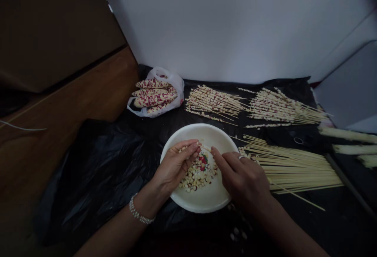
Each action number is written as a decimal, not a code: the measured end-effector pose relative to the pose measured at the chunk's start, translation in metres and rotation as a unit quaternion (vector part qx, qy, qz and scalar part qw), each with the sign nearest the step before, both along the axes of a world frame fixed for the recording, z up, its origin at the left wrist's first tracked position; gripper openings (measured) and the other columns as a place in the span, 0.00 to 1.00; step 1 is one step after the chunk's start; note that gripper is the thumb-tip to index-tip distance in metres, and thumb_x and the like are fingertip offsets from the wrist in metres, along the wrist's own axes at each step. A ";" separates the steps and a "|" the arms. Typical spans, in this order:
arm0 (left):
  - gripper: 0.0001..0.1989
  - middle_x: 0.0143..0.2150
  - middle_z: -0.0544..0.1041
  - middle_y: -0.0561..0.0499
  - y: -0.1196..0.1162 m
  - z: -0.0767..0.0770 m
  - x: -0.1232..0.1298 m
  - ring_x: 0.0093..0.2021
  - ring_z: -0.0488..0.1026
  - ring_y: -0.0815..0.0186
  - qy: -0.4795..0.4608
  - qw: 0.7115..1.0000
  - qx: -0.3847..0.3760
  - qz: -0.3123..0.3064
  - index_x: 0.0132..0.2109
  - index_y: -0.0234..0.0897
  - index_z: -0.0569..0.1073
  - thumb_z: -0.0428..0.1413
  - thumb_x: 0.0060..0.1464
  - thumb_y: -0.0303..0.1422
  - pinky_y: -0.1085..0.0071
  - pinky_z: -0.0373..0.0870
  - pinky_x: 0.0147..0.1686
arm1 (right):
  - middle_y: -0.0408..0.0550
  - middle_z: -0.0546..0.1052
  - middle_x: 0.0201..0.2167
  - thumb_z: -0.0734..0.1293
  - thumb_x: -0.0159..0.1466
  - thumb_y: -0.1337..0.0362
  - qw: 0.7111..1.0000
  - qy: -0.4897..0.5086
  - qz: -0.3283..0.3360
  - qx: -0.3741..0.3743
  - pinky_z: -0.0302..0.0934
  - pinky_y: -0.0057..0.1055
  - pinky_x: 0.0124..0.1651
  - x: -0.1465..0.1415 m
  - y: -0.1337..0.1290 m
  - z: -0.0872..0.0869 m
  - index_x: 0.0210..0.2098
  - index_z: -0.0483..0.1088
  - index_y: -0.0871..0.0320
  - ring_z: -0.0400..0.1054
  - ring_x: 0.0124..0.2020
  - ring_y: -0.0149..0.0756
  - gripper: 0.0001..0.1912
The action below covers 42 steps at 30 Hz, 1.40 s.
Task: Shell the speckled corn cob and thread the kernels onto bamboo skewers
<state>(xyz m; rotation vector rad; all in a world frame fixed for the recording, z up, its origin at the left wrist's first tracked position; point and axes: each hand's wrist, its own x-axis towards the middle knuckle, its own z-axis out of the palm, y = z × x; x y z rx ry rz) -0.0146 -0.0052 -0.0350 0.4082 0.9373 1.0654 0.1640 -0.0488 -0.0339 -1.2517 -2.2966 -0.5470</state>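
Over a white bowl point(200, 206) my two hands meet, fingertips close together. My left hand point(173, 164) is closed in a pinch on a corn kernel at the skewer's tip, partly hidden by the fingers. My right hand point(243, 174), with a ring on one finger, grips a thin wooden skewer point(300, 198). Its tip end shows between the hands, and its long end sticks out behind the right hand to the lower right. Loose pale and dark-red corn kernels point(196, 180) lie in the bowl below, around a red and green printed pattern on its bottom.
Behind the bowl, a plastic bag point(176, 82) holds speckled corn cobs point(154, 100). Two piles of kernel-threaded skewers point(212, 102) point(271, 106) lie beside it. Bare skewers point(303, 168) fan out at right, near stripped cobs point(350, 150). Black plastic sheeting point(118, 166) lies underneath; a white wall point(229, 25) rises behind.
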 end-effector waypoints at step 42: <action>0.10 0.40 0.79 0.46 0.000 0.005 0.000 0.44 0.76 0.68 -0.057 0.995 -0.032 -0.074 0.41 0.29 0.76 0.56 0.50 0.18 0.78 0.71 0.46 | 0.46 0.75 0.30 0.61 0.59 0.76 0.998 0.047 -0.024 0.039 0.52 0.29 0.29 0.001 0.005 -0.009 0.49 0.69 0.64 0.61 0.26 0.30 0.19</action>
